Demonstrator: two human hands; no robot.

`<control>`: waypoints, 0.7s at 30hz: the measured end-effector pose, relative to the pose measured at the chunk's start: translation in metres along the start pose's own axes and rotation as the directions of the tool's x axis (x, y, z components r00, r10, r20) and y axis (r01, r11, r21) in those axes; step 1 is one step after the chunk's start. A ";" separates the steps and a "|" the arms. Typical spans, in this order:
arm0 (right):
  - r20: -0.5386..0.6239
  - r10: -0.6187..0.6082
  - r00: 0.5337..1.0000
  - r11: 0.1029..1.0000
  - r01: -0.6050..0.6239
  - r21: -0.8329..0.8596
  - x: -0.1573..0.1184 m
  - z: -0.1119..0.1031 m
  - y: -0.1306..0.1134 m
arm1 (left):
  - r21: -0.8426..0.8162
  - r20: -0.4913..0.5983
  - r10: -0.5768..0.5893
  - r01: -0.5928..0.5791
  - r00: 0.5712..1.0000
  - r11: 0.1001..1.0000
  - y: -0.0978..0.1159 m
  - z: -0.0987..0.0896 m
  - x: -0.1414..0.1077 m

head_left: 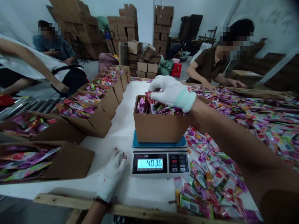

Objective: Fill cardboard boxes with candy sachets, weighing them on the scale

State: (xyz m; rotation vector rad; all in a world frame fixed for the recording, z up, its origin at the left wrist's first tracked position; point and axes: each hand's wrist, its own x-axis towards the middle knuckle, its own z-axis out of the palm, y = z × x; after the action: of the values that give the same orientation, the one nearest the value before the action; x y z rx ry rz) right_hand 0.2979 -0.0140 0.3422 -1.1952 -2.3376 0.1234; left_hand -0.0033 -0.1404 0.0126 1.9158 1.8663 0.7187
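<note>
In a white glove, my right hand [167, 90] is over the open cardboard box [161, 127], its fingers closed on a small shiny reddish packet [150, 99] at the box's top. More purple and pink packets fill that box. It stands on the blue pan of a digital scale [149, 164], whose lit display reads 403.6. My left hand [112, 174], gloved too with bare fingertips, rests on the white table [126, 124] left of the scale. Its fingers are stretched out and nothing is in them.
Several packet-filled boxes [93, 123] line the table's left side, beside a roller conveyor [21, 107]. Loose packets [215, 180] cover the right side. Across the table a co-worker [210, 68] reaches into the heap; other people are at left. Stacked cartons [127, 25] stand behind.
</note>
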 end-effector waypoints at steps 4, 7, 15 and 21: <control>-0.174 0.014 0.985 0.992 0.009 0.127 -0.021 -0.023 0.001 | 0.007 0.010 0.009 -0.009 1.000 1.000 0.003 0.001 0.001; -0.368 0.015 0.930 0.973 0.071 0.219 -0.034 -0.040 0.002 | 0.022 0.018 0.019 -0.019 1.000 1.000 0.005 0.002 0.001; -0.531 -0.065 0.845 0.997 0.074 -0.004 -0.045 -0.061 0.003 | 0.045 0.021 -0.004 0.003 1.000 0.999 0.016 -0.002 0.001; -0.494 -0.131 0.860 0.991 0.104 -0.082 -0.048 -0.065 0.010 | 0.045 0.032 -0.003 0.002 0.999 0.999 0.019 -0.004 0.000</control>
State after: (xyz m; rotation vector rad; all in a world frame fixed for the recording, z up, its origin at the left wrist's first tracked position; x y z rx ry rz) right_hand 0.3591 -0.0549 0.3762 -0.9611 -1.9512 -0.2647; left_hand 0.0095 -0.1416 0.0272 1.9410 1.8804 0.6461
